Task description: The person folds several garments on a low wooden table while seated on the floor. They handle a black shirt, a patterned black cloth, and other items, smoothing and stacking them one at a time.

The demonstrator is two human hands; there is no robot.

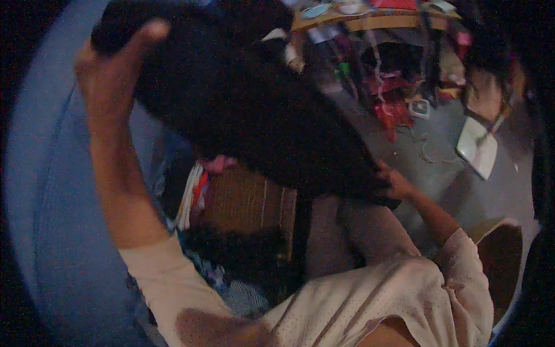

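Observation:
A large black cloth, perhaps a garment, is stretched between both hands across the upper middle of the view. Its upper left end is gripped by my left hand, whose thumb points up over the fabric. My right hand pinches the lower right corner, above my lap. The cloth hangs in front of my knees and hides part of what lies beneath. Its dark surface shows no clear seams or folds.
A blue wall or panel runs down the left. Below the cloth are a brown ribbed surface and piled dark fabric. A cluttered table stands beyond. On the grey floor lie a white dustpan-like object and red scraps.

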